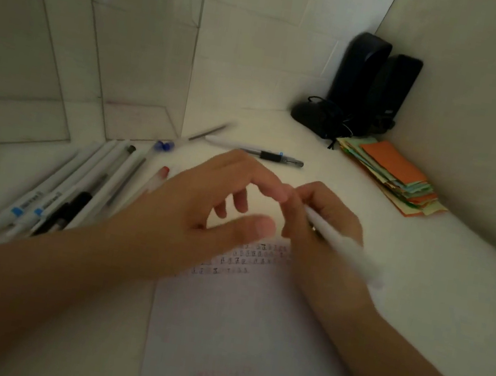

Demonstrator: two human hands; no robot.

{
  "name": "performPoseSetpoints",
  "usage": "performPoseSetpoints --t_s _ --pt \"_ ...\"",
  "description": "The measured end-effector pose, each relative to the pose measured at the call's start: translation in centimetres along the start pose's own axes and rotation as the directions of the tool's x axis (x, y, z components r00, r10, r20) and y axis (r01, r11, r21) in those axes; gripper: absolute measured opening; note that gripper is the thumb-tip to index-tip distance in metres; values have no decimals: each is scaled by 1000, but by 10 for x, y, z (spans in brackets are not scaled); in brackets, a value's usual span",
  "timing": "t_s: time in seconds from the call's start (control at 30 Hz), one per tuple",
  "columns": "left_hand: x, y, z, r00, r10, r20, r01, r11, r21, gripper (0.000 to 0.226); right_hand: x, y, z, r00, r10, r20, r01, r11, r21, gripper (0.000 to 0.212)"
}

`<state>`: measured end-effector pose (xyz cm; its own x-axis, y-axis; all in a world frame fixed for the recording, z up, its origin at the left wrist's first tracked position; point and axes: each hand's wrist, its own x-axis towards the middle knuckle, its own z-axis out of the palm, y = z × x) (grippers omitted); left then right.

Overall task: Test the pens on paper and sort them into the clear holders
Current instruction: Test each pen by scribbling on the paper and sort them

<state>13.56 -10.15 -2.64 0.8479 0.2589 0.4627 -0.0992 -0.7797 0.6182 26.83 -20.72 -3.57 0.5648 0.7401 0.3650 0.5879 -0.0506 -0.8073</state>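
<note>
the right hand (pixel 321 228) grips a white plastic pen (pixel 342 243) over the lined white paper sheet (pixel 249 334); the left hand (pixel 203 213) hovers beside it, fingers loosely spread. left, a row of white pens (pixel 53 196) lies before the tall clear holders (pixel 78 40), which look empty, though dimness blurs them.

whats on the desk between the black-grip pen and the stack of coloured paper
Nothing: in the head view the white desk is bare between the black-grip pen and the stack of coloured paper. The black cables lie farther back.
</note>
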Motion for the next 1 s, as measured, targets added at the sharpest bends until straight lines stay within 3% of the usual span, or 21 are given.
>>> performPoseSetpoints --t_s 0.03,0.07,0.13,0.2,0.3,0.4,0.57,0.7,0.83,0.93,1.0 --pt "-2 4 -1 996 70 47 -70 998 1 28 0 3 1 999 4 42 -4 1000 -1 9" --pt "-3 7 0 990 109 89 -108 994 -11 34 0 5 2 996 16 93 -14 1000 -22 11" --pt "-6 10 4 977 167 132 -167 986 -9 39 -2 12 5 984 -11 177 32 993 -115 37" --pt "-7 7 10 967 194 167 -194 981 -14 27 -2 10 6 980 6 201 13 996 -93 42" --pt "-5 3 10 968 149 202 -133 987 -95 16 -2 7 6 970 -93 224 126 982 -137 44" --pt "-2 3 8 974 106 200 -71 982 -173 18 0 8 6 972 -67 225 67 998 9 34" --pt "-3 6 7 972 67 226 -33 988 -152 17 -1 7 9 964 -122 235 113 992 52 32" --pt "-5 8 -4 939 -119 323 72 986 153 25 1 6 10 979 -122 165 131 990 -44 54" --pt "-2 11 -13 862 -329 385 121 872 475 41 8 13 8 994 1 108 5 998 -57 47" --pt "6 21 -27 761 -523 384 317 816 483 59 8 12 8 994 25 110 -19 998 -53 42" --pt "10 20 -36 727 -578 370 364 782 506 55 8 12 7 993 37 110 -34 999 -31 42"
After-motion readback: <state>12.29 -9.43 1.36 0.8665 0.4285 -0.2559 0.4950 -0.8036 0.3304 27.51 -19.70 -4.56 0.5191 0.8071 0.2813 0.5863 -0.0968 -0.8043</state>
